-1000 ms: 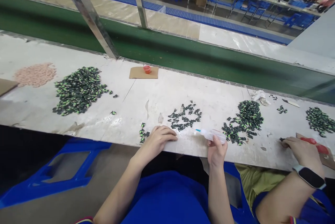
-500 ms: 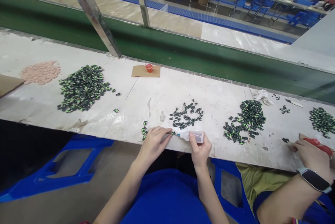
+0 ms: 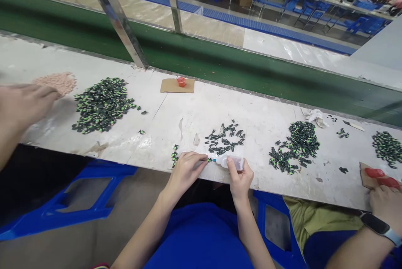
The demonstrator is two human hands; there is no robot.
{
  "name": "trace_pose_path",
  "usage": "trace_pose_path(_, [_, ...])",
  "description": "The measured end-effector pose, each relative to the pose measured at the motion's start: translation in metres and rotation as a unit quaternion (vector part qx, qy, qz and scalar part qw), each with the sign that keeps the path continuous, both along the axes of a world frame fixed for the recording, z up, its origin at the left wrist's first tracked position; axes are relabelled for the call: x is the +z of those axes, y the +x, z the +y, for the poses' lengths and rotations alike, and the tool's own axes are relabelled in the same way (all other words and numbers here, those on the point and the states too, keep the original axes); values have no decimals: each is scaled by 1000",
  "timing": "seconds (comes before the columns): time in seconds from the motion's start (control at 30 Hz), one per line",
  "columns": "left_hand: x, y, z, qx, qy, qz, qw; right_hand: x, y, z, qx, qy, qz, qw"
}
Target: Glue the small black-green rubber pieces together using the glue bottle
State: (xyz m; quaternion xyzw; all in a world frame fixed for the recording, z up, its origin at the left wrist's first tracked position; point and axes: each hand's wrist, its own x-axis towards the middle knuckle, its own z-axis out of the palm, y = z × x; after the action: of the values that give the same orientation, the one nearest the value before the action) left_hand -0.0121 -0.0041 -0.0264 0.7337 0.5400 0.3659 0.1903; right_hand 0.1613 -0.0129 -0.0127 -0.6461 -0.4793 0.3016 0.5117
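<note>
Your small clear bottle (image 3: 233, 162) lies nearly flat at the near edge of the bench (image 3: 260, 105). Your right hand (image 3: 240, 179) grips it, and its blue nozzle touches a green-and-black part (image 3: 208, 159) that your left hand (image 3: 187, 170) pinches against the bench. Just beyond lies a loose scatter of parts (image 3: 225, 138). A denser heap (image 3: 297, 145) sits to the right and a large pile (image 3: 102, 103) well to the left. A co-worker's hand (image 3: 21, 103) hovers at the far left.
</note>
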Motion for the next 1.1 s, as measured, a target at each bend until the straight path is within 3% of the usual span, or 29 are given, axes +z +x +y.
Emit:
trace_pose_path(0.6, [-1, -1, 4, 4, -44, -27, 999, -4, 1, 1, -16, -16, 46, 999])
trace_pose_path(0.73, [4, -1, 3, -4, -60, -34, 998, -6, 6, 0, -49, 26, 108, 993])
trace_pose_path(0.9, [24, -5, 12, -45, -112, -25, 992, -3, 28, 4, -96, 96, 150, 979])
trace_pose_path(1.0, [29, -5, 25, -9, -75, 10, 997, -2, 45, 13, -130, 117, 118, 978])
trace_pose_path(1.1, [25, 1, 39, 23, -21, 38, 999, -3, 59, 24, -153, 94, 71, 981])
